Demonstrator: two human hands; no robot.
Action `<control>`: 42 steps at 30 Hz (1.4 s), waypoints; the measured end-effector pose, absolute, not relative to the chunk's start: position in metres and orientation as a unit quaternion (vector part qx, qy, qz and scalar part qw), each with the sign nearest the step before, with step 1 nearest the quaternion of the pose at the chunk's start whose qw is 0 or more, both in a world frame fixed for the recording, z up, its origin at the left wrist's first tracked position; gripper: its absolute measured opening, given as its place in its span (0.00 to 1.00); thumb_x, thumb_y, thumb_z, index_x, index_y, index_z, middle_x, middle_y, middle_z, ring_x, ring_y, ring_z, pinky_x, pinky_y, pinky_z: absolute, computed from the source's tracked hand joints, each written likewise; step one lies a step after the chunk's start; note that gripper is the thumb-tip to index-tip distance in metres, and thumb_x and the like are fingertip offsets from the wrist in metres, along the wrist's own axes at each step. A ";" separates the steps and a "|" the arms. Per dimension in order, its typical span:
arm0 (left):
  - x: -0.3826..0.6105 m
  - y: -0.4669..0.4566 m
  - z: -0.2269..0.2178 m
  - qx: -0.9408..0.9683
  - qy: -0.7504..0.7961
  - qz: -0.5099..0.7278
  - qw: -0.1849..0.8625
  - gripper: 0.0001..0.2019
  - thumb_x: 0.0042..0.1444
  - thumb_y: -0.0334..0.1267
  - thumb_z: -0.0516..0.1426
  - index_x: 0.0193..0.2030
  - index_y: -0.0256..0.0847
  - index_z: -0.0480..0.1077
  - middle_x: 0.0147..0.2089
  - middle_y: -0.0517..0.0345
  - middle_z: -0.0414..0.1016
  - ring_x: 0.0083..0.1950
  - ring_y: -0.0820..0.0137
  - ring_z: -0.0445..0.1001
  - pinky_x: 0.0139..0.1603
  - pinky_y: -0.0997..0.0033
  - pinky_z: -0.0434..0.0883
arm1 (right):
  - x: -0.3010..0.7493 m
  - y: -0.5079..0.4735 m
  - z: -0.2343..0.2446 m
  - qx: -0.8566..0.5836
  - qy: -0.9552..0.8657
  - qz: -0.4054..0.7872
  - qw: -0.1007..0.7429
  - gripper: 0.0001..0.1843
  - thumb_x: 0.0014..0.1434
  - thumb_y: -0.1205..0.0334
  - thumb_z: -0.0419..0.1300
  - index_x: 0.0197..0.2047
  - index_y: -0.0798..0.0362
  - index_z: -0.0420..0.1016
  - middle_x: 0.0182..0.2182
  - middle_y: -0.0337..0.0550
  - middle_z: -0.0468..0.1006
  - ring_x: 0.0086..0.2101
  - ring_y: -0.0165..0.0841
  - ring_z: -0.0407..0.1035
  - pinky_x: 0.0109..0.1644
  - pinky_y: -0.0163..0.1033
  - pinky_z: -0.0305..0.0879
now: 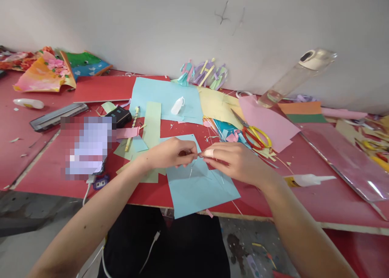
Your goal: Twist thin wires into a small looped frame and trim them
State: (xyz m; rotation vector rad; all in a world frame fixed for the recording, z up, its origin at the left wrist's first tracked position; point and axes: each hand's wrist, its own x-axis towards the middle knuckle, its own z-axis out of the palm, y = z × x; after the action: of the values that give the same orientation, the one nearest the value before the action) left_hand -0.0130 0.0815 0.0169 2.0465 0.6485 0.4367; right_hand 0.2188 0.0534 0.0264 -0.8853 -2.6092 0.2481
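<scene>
Pale blue paper (202, 195) lies on a red table (146, 195). Just above it, the left hand (173, 153) and right hand (238, 158) nearly meet, both pinching a thin strand (191, 172). Delicate fingertip handling seems underway; the next move likely calls for 2 steady grips.

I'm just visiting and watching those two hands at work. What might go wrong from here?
The thin strand below where the left hand and right hand nearly meet could slip or tangle, being so fine. The blue sheet underneath juts past the near edge of the table, so the person's lap might crease or drag it. The bottle holds some liquid close to the pink sheet; a knock could wet it.
</scene>
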 end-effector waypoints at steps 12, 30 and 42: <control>-0.014 0.080 0.021 0.859 0.190 0.171 0.444 0.06 0.58 0.27 0.52 0.35 0.38 0.70 0.25 0.65 0.71 0.24 0.80 0.66 0.26 0.81 0.61 | 0.214 0.062 0.043 -0.349 -0.825 0.437 0.075 0.13 0.64 0.53 0.56 0.32 0.52 0.72 0.26 0.37 0.76 0.27 0.29 0.68 0.32 0.34 0.62; -0.008 0.041 0.064 0.734 0.166 0.173 0.635 0.07 0.55 0.23 0.52 0.32 0.37 0.66 0.23 0.64 0.70 0.22 0.81 0.67 0.24 0.83 0.68 | 0.202 -0.006 0.125 -0.263 -0.962 -0.070 0.011 0.16 0.60 0.74 0.49 0.22 0.52 0.60 0.17 0.35 0.60 0.21 0.28 0.51 0.28 0.38 0.43; -0.020 0.008 0.099 0.821 0.254 0.272 0.432 0.06 0.59 0.26 0.52 0.33 0.38 0.66 0.25 0.64 0.72 0.25 0.78 0.71 0.25 0.81 0.66 | 0.190 -0.042 0.147 -0.250 -0.886 -0.376 0.106 0.19 0.60 0.78 0.52 0.22 0.51 0.66 0.17 0.36 0.63 0.22 0.31 0.55 0.30 0.40 0.55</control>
State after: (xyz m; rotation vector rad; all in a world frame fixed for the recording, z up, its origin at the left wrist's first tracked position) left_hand -0.0200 0.0077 0.0988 2.0466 0.6338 0.6775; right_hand 0.1896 -0.0422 0.1467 -0.7367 -2.6094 -1.1062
